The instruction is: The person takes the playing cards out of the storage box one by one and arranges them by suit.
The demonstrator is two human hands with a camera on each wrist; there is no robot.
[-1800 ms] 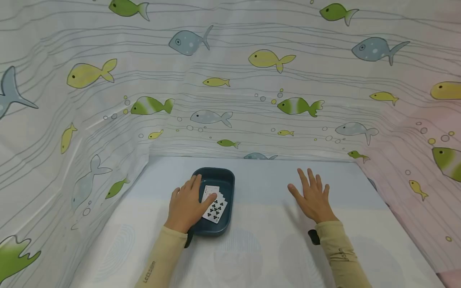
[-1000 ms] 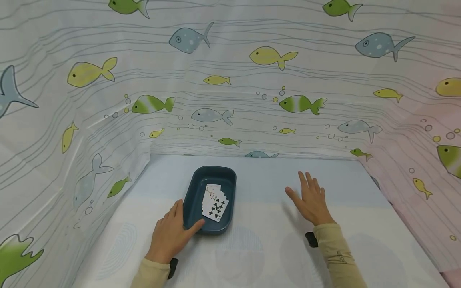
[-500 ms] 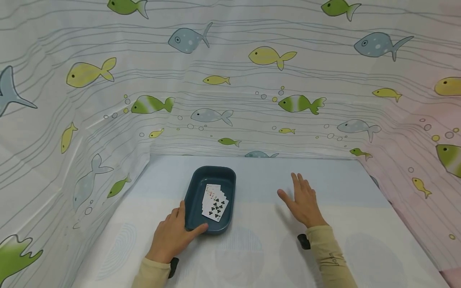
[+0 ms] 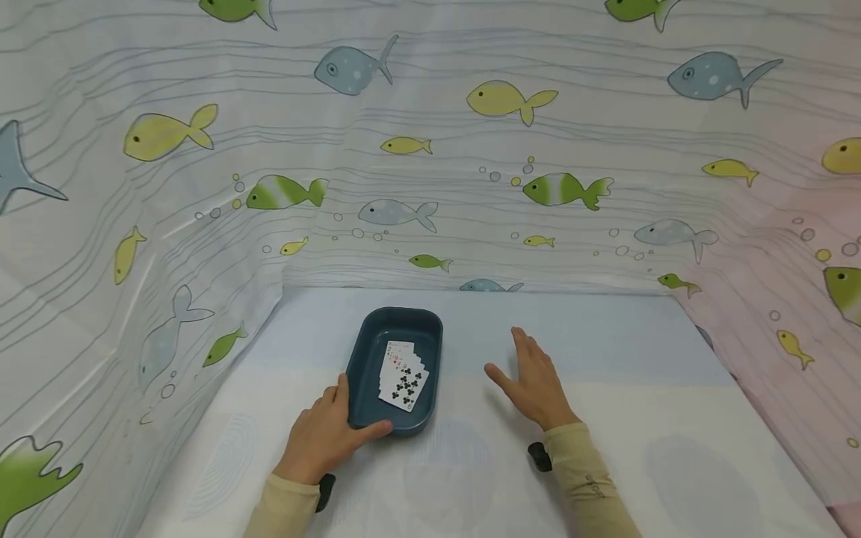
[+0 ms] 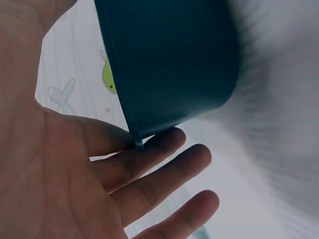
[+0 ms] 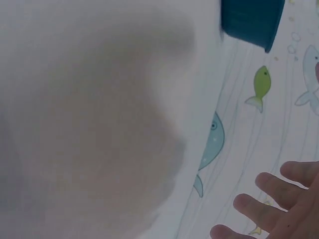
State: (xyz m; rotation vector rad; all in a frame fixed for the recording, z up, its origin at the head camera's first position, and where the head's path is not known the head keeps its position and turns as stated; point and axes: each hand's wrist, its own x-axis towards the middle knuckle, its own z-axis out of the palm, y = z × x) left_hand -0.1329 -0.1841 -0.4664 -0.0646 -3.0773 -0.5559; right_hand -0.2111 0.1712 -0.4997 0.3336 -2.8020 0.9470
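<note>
A dark teal rectangular tray stands on the table left of centre. Inside it lies a fanned bunch of playing cards, face up, with a club card on top. My left hand is at the tray's near left corner, index finger along the left side and thumb at the near rim. The left wrist view has its fingers extended, some of them touching the tray's edge. My right hand hovers right of the tray with fingers spread and nothing in it. The right wrist view shows those fingers apart from the tray.
A pale sheet covers the table. Behind and at both sides rises a fish-printed curtain. Dark wrist devices are strapped under both sleeves, the right one facing the table.
My left hand has drawn back from over the cards to the tray's near left corner. My right hand has moved left, towards the tray. Tray and cards stay in place.
</note>
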